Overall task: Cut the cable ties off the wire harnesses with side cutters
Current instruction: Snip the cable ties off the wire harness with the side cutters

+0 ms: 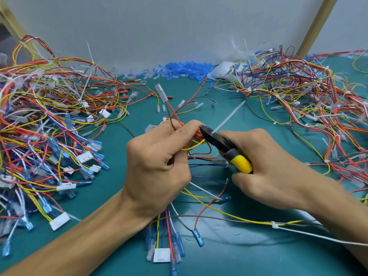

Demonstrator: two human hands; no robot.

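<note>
Grips wire harness (199, 156) in left hand (159, 162) with fingers curled round it, above mat (258, 255) centre | clamps side cutters (221, 144) in right hand (264, 166), tips at cable tie (229, 117) | risks nicking harness insulation by biting too deep

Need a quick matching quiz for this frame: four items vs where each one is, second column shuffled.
1. side cutters
2. blue sleeve pile
3. bottom-most white connector
4. wire harness

A. along the back wall
B. gripped by the left hand
C. held in the right hand
D. on the green mat, between the forearms

Pairs: 1-C, 2-A, 3-D, 4-B
</note>
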